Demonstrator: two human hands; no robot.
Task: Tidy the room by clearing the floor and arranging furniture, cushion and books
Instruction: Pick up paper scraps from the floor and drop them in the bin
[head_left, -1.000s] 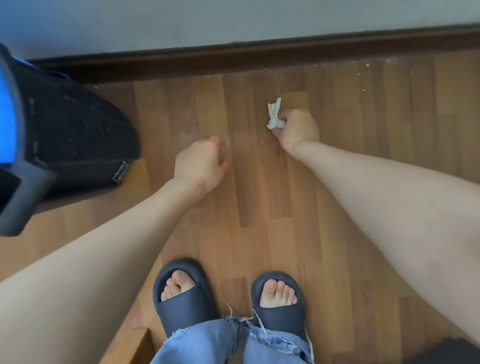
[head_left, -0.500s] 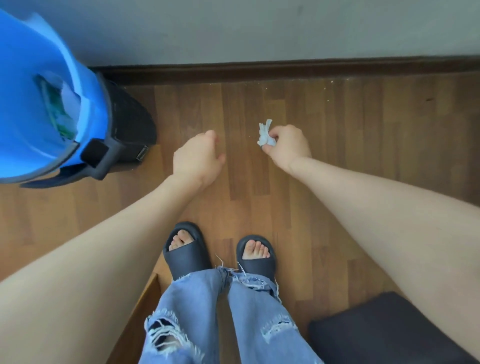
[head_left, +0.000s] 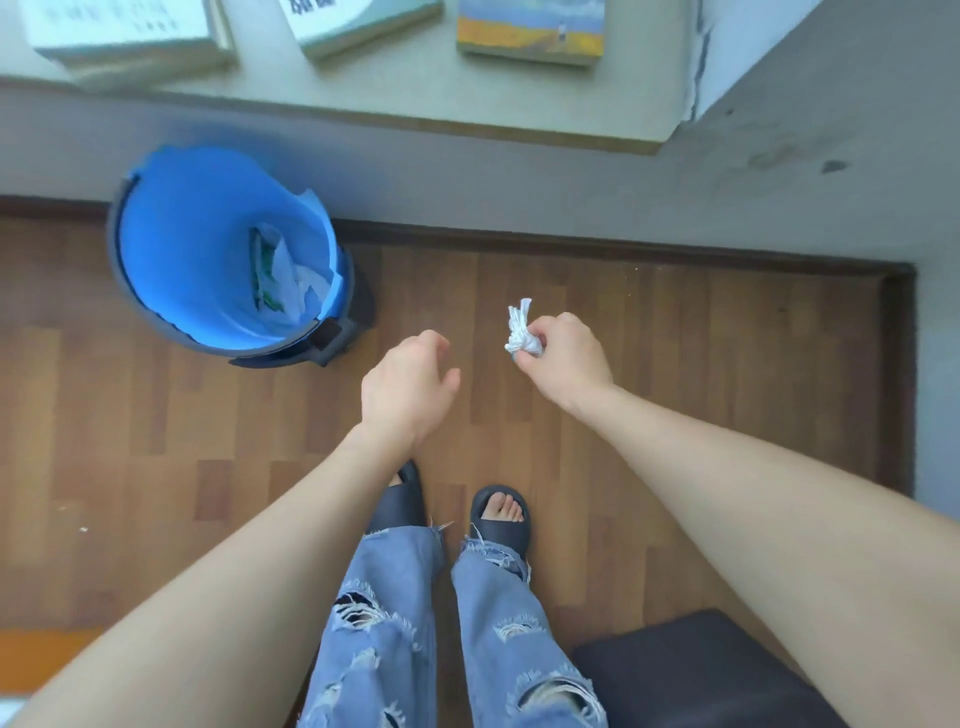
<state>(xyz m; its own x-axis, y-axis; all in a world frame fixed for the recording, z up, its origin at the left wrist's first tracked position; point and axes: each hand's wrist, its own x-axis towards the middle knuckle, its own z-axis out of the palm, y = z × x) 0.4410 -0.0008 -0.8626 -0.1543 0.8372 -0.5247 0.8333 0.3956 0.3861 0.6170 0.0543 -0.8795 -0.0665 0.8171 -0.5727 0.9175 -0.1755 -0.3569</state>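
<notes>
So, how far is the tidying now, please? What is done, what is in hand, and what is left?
Done: the crumpled white tissue is off the floor, pinched in the right hand. In hand: it is not yet in the bin, which stands open to the left with rubbish inside; the left hand is empty. Left: a small white scrap on the floor, and the books lying loosely on the ledge.

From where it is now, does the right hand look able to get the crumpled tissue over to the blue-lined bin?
Probably yes. The right hand pinches the tissue in the air; the bin stands open at the left. Only the empty left hand lies between them, low enough to pass.
</notes>
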